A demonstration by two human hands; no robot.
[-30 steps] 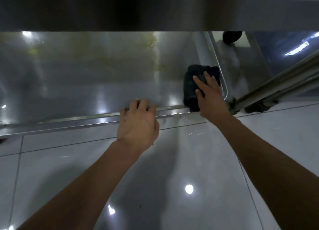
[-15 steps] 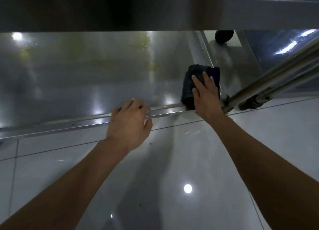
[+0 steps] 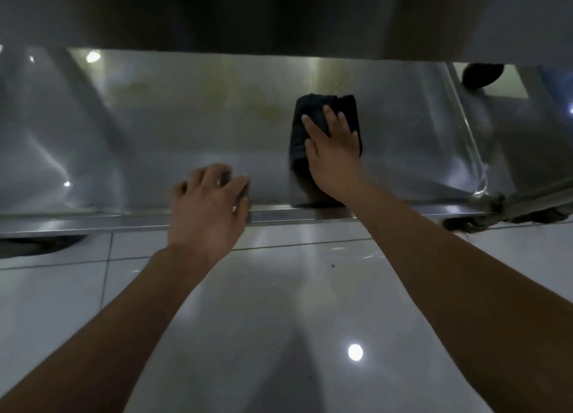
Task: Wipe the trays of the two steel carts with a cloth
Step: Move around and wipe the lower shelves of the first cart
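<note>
While your right hand (image 3: 333, 152) presses the cloth (image 3: 325, 130) flat-fingered on the lower tray (image 3: 155, 152) and your left hand (image 3: 209, 202) curls over its rim, the unclamped cloth could slip out, leaving the yellowish smears (image 3: 263, 109) beyond it unwiped.

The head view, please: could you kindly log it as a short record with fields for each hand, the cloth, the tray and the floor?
left hand: fingers curled over the tray's front rim, grip on the rim
right hand: flat on the cloth, fingers straight, pressing it down
cloth: dark, folded, on the tray surface right of centre
tray: steel, yellowish smears toward the back, under an upper shelf
floor: glossy pale tiles
</note>
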